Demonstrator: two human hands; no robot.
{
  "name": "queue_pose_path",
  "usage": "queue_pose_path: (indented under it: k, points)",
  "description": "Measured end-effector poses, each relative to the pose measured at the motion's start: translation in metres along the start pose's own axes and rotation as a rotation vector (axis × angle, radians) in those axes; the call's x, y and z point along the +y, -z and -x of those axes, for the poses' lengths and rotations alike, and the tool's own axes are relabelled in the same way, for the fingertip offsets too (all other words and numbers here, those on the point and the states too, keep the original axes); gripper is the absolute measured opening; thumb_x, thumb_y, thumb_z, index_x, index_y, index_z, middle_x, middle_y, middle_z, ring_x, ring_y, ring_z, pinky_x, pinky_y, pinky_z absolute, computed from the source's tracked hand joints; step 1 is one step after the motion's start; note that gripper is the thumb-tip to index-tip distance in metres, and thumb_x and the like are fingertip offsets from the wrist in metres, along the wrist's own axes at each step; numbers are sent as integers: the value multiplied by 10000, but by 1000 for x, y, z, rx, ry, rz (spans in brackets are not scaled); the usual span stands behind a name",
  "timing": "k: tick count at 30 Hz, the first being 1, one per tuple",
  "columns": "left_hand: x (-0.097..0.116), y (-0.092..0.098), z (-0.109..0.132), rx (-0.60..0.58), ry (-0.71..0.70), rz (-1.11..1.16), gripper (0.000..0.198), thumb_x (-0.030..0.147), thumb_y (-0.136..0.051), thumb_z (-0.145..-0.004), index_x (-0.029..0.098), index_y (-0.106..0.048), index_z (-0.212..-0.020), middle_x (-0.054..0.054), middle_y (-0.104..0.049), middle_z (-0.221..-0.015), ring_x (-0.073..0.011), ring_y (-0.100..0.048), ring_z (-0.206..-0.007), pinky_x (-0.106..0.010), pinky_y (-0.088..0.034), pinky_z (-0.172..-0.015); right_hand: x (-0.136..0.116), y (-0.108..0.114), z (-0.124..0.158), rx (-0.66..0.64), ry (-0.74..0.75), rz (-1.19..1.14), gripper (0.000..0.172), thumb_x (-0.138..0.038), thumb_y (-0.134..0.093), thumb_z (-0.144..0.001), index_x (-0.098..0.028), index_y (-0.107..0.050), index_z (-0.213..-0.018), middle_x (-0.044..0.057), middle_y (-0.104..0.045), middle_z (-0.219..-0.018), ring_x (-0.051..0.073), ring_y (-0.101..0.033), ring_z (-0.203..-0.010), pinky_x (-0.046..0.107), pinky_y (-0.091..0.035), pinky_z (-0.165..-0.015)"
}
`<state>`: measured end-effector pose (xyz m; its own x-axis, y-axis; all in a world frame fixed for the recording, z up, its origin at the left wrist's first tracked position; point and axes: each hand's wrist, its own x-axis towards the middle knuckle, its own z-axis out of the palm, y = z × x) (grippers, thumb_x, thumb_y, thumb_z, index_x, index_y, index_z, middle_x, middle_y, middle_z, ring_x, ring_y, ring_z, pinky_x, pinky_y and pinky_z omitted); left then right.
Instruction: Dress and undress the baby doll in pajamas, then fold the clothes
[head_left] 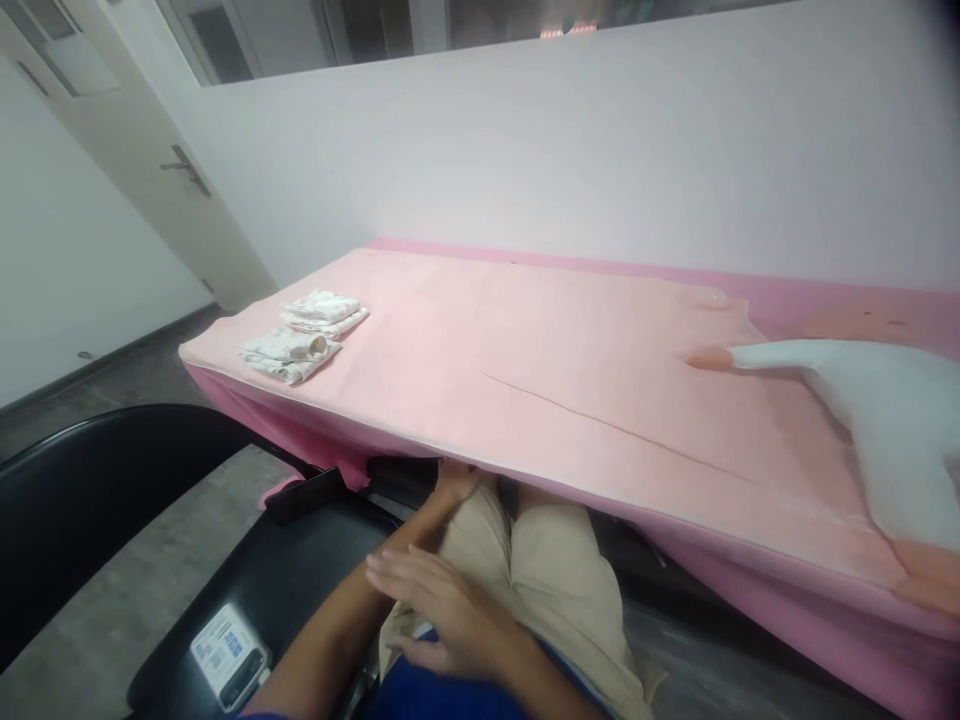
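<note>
My left hand [455, 480] rests by my knee at the front edge of the table. Its fingers are mostly hidden by the table edge, so what they touch cannot be made out. Across my left forearm lies my right hand [442, 608], with its fingers stretched out and nothing in it. Two stacks of folded white patterned cloth, one nearer [289, 355] and one farther [324, 312], sit at the left end of the table. At the right lies a doll-like figure in a white garment [885, 420], one arm pointing left.
A pale pink sheet [525, 340] with a long crease covers the table. Beside me stands a black chair [300, 560] bearing a white rectangular device with a screen [229, 655] and a dark object [307, 495]. A white wall rises behind; a door [150, 150] is at left.
</note>
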<state>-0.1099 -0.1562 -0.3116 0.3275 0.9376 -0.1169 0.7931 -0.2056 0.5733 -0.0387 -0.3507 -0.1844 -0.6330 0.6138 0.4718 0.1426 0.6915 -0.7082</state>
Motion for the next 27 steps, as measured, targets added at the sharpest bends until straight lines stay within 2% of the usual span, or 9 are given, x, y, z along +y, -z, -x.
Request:
queue_pose_path:
  k: [3,5,8,10,13,16,19,22,27]
  points:
    - [-20,11,21,59,17,78,382,415,-530,-990,212,-759,-1220,-142,-767,-1294,-342,-672,-1286,-485,-510,-1140,8,-5,14,19,-95,-48,356,-338,-720,-1033,-242,-678,-1373,40,-748,-1363,172,-662,-1299,339,-429,-1195]
    - [-37,21,39,98,12,121,385,412,-491,-1017,225,-745,-1238,-111,-763,-1308,-292,-688,-1261,-438,-517,-1147,13,-10,21,8,-131,-70,144,-330,-728,-1034,-238,-743,-1143,-4,-802,-1122,151,-713,-1082,304,-474,-1069]
    - [-65,42,70,214,26,176,355,402,-465,-1028,265,-744,-1201,-79,-757,-1319,-276,-677,-1284,-442,-501,-1174,16,-13,25,-5,-141,-109,99,-330,-731,-1040,-233,-750,-1037,-26,-804,-1035,138,-710,-986,290,-465,-1021]
    - [-86,62,90,409,49,244,316,423,-478,-1025,280,-742,-1123,-68,-773,-1227,-273,-707,-1208,-431,-541,-1114,17,-14,25,12,-144,-141,106,-338,-740,-1038,-234,-757,-1029,-31,-807,-1031,135,-711,-987,282,-456,-1032]
    - [-112,103,108,799,121,260,309,438,-474,-1034,234,-697,-1097,-74,-755,-1126,-253,-723,-1080,-400,-569,-1016,19,-16,25,32,-141,-177,121,-349,-766,-1022,-230,-768,-1005,-32,-810,-999,136,-715,-975,285,-451,-1052]
    - [-126,158,111,1130,200,109,310,385,-438,-1049,183,-672,-1081,-79,-711,-1084,-231,-679,-1015,-388,-547,-992,23,-19,27,28,-143,-197,166,-384,-793,-998,-222,-775,-964,-20,-812,-977,146,-724,-962,300,-458,-1055]
    - [-127,221,101,1335,143,-45,306,331,-422,-1063,155,-669,-1105,-82,-672,-1110,-214,-623,-1056,-373,-514,-1014,24,-19,29,14,-169,-207,240,-448,-794,-988,-216,-771,-934,-6,-807,-953,158,-722,-947,320,-470,-1049]
    - [-121,282,86,1333,16,-212,285,338,-449,-1066,155,-666,-1067,-51,-634,-1063,-181,-575,-1036,-352,-488,-1014,24,-17,30,5,-196,-192,333,-518,-767,-994,-205,-733,-887,8,-777,-912,166,-702,-920,326,-485,-1002]
    - [-115,358,59,1072,-152,-437,503,589,-475,-1057,134,-644,-1190,12,-602,-1183,-137,-539,-1172,-382,-340,-1144,26,-17,32,24,-140,-151,480,-612,-709,-1003,-204,-592,-779,-15,-664,-785,146,-628,-807,306,-478,-909]
